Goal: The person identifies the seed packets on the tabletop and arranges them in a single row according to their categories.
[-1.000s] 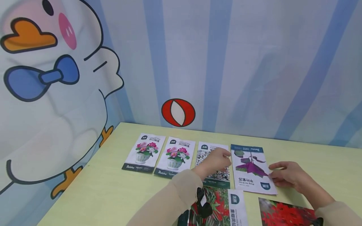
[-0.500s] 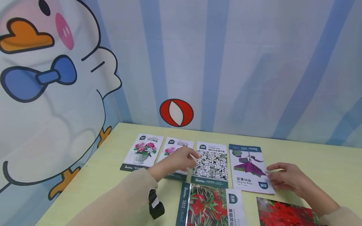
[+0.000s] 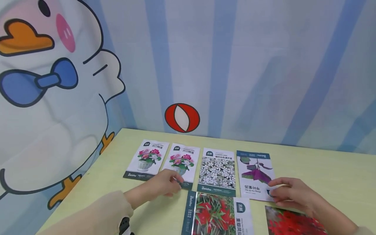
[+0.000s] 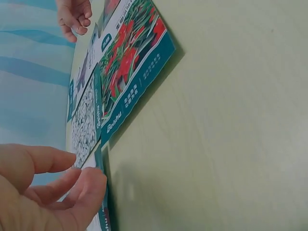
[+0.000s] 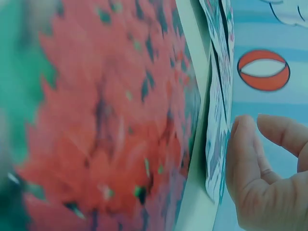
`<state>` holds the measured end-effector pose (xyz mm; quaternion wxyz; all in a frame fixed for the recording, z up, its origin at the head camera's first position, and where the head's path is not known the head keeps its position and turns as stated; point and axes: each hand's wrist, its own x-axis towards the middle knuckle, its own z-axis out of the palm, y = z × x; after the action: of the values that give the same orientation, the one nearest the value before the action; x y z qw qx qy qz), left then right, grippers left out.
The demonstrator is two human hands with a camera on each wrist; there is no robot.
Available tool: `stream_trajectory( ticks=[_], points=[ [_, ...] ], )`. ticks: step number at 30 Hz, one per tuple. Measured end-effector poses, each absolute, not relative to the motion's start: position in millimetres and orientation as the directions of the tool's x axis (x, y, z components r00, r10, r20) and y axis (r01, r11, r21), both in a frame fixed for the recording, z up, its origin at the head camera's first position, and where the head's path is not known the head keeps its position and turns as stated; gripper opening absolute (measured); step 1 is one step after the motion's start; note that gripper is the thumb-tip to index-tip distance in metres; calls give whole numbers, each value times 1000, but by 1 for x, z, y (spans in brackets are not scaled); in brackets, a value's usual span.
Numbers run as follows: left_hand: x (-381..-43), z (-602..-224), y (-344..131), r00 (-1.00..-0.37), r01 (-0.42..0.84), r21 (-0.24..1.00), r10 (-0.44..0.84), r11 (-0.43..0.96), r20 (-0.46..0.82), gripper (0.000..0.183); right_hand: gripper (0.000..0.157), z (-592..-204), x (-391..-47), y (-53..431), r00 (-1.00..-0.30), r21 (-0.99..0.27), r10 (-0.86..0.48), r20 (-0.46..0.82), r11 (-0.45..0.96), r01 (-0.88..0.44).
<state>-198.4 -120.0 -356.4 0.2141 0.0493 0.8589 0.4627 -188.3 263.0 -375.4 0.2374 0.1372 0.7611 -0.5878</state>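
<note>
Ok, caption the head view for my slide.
Left hand and right hand among plant-picture packets on a pale yellow table, before a cartoon backdrop.

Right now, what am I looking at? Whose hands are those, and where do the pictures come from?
No robot here: they're a person's bare hands, a left grip and a right grip. The wide view comes from a camera on the head; the two tilted views, from one on each wrist. On the yellow table lie a pink-flower packet, its twin, a white-flower packet, an upside-down purple-leaf packet, a red-flower packet and another red one. Neither grip seems to hold anything; the left is by the twin, the right by the purple-leaf packet. I can't tell whether they touch.
</note>
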Motion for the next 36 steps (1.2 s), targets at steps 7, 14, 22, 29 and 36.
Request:
stream_trajectory(
  ticks=[7,14,22,29,36],
  points=[
    [-190,-358,-123,-871,-246,780,222,576,-438,11,33,-378,-173,255,-833,-843,-185,-521,262,469],
    [-181,-368,-119,-820,-300,799,287,521,-496,11,31,-385,-165,244,-808,-837,-239,-539,264,480],
    [-180,-372,-112,-818,-319,823,303,471,-490,18,33,-386,-158,233,-794,-843,-284,-537,219,491],
    [-180,-373,-110,-820,-312,833,313,457,-479,20,34,-389,-155,221,-781,-820,-250,-572,179,543],
    [-176,-381,-105,-836,-281,860,332,425,-437,24,52,-392,-155,207,-769,-776,-118,-628,163,609]
  ],
)
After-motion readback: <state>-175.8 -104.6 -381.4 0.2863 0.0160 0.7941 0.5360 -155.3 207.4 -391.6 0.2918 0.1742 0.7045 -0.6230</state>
